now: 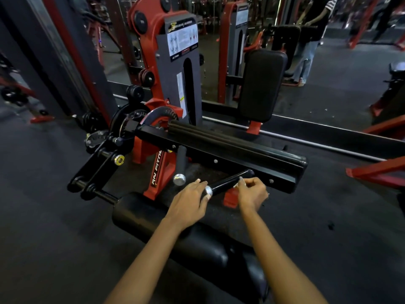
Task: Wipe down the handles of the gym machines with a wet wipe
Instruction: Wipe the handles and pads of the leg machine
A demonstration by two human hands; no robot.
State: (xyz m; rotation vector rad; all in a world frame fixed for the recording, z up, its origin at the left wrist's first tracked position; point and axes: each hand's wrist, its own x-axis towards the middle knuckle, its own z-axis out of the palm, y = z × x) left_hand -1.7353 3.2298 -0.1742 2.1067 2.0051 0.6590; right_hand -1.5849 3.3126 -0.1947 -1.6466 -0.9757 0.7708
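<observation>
Black back pad (262, 84) stands upright; mirror (328, 73) behind; dark floor (43, 205).

Two hands, left hand (188, 201) and right hand (252, 194), two black handles, near handle (228, 183) and left handle (180, 164), one wet wipe (237, 184), one upright back pad (262, 84), one instruction sticker (182, 41)

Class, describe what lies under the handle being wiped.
Under the handle: a red bracket and dark speckled floor. The right hand covers the rest.

The handle (228, 183) is glossy black with a shiny metal end cap (208, 190); the pad (262, 84) looks matt black vinyl.
</observation>
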